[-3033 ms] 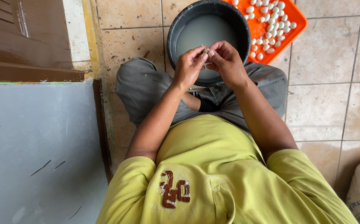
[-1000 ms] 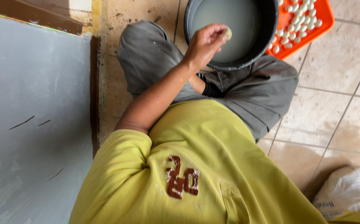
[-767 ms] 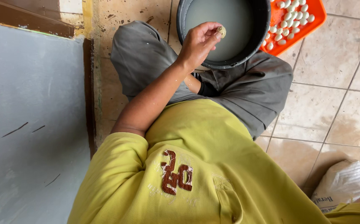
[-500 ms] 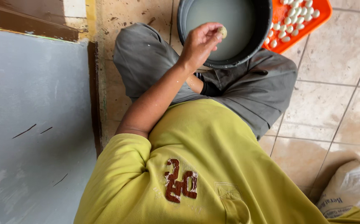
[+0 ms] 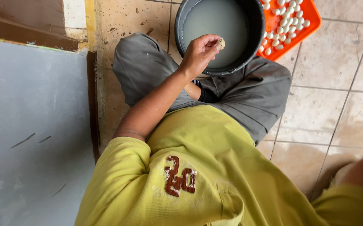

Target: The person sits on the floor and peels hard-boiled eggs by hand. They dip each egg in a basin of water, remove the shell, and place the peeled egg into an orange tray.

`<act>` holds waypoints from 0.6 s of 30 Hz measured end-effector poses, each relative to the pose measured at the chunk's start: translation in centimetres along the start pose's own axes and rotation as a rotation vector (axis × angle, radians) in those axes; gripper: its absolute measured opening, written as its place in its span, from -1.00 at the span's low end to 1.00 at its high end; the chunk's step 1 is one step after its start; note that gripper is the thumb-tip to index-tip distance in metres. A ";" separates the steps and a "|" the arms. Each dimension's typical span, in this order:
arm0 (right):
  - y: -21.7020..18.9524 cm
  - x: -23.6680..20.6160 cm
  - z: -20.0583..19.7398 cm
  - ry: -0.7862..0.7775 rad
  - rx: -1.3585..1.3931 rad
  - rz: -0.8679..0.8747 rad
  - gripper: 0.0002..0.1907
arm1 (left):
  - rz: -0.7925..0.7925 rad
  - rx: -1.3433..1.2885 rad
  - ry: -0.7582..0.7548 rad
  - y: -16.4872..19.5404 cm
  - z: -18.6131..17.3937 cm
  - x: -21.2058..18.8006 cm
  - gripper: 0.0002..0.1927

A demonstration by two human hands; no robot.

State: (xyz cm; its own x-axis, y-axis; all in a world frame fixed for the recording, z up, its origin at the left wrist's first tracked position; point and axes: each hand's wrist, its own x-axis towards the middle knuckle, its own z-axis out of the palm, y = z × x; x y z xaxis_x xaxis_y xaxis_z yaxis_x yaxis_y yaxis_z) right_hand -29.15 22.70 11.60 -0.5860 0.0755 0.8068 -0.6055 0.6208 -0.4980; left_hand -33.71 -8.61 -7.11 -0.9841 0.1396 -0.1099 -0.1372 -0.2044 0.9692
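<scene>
I am seeing the left hand [image 5: 199, 53] pinching a small pale egg [image 5: 221, 43] at its fingertips, hovering over the dark bucket [image 5: 257, 25] of cloudy water. An orange tray [image 5: 309, 14] of peeled eggs is lying beyond. The right hand is staying out of view.

Item held: one small round pale object [image 5: 221, 43], likely a peeled egg or similar, off-white with brownish flecks on its surface. It sits in the upper centre of the frame, pinched at the fingers [image 5: 211, 42] of the left hand [image 5: 198, 54], which close round it from the left side. The object is raised just above the cloudy grey-white water of a dark round basin [image 5: 254, 25], over the lower middle part of that water, and is not touching the liquid. Surface detail is too small to judge further.
</scene>
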 end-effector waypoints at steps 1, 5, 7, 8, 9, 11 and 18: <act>-0.5 -0.3 0.0 0.033 0.055 -0.001 -0.89 | -0.020 -0.028 -0.018 -0.1 0.3 -0.4 -0.69; -2.1 0.8 0.6 0.218 0.483 0.092 -0.91 | -0.086 0.017 -0.047 0.9 -0.3 -0.5 -0.73; -1.8 0.5 4.1 0.169 0.594 0.309 -0.91 | -0.127 0.052 -0.057 1.6 -1.1 -0.2 -0.74; -1.5 -0.8 7.4 0.065 0.611 0.485 -0.92 | -0.137 0.043 -0.074 1.8 -1.6 -0.3 -0.74; -0.8 -2.4 10.7 -0.043 0.626 0.633 -0.92 | -0.145 0.033 -0.087 1.9 -1.8 -0.4 -0.74; 0.8 -6.1 15.7 -0.242 0.558 0.788 -0.94 | -0.163 0.044 -0.091 2.3 -2.7 -0.1 -0.73; 3.0 -11.2 19.2 -0.682 0.511 0.505 -0.86 | -0.155 -0.191 -0.038 0.8 -2.5 -0.3 -0.74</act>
State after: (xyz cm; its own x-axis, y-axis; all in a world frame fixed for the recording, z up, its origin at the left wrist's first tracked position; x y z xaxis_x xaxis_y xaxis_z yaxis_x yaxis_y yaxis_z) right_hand -34.71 8.74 -5.04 -0.9268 -0.3265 0.1856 -0.2644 0.2164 -0.9398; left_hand -33.77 -11.24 -6.83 -0.9451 0.2193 -0.2424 -0.3088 -0.3561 0.8819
